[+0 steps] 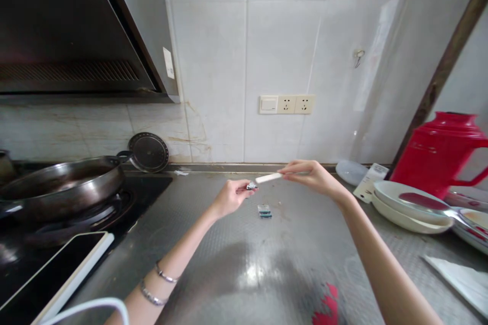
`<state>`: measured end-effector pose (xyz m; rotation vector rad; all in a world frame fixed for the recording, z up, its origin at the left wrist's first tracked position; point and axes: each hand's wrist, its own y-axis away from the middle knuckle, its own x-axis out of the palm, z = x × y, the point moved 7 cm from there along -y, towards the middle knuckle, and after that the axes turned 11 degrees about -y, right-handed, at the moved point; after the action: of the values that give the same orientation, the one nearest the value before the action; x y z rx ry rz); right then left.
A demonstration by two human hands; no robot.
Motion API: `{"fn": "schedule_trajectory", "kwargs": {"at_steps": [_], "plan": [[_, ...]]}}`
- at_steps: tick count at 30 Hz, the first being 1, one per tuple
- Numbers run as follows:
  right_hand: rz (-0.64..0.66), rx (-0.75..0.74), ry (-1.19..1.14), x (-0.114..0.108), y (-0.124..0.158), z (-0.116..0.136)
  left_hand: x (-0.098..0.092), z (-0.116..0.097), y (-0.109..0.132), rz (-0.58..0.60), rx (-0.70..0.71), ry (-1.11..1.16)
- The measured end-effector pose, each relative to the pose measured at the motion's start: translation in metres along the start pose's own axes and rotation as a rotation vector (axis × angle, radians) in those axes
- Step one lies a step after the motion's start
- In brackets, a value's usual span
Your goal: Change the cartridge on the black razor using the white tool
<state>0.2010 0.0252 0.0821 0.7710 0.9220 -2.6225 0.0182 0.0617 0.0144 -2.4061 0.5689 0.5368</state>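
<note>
In my right hand (305,175) is a short, flat white stick (269,177), pinched by its right end and pointing left. Its free end comes up close to a small black-and-silver piece (251,186) that sticks out of the closed fingertips of my left hand (232,195). Whether the two pieces touch, I cannot tell. Below them, a small clear piece with dark teal bands (264,211) lies on the metal counter (229,254). Two bracelets circle my left wrist.
To the left, a steel pan (72,188) sits on the stove, near a white-edged device (76,269) and a white cable (95,303). Stacked plates (412,208), a white card (371,183) and a red jug (438,152) stand right. Wall sockets (295,104) are behind.
</note>
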Motion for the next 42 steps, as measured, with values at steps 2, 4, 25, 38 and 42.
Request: {"fn": "schedule_trajectory", "kwargs": {"at_steps": [2,4,25,38,42], "plan": [[0.029,-0.004,-0.027,0.004,0.000,0.002,0.000,-0.001,0.000,0.007,0.005,-0.015],[0.055,0.001,-0.045,0.007,-0.001,0.001,0.000,0.000,0.000,0.010,0.004,-0.030],[0.054,-0.014,-0.130,0.013,-0.005,-0.008,-0.003,-0.002,0.001,0.006,-0.006,-0.045],[0.050,-0.033,-0.162,0.018,-0.006,-0.004,-0.001,-0.006,0.001,0.010,0.008,-0.077],[0.006,-0.013,-0.079,0.013,-0.006,-0.010,0.002,-0.006,0.000,0.012,0.011,-0.072]]}}
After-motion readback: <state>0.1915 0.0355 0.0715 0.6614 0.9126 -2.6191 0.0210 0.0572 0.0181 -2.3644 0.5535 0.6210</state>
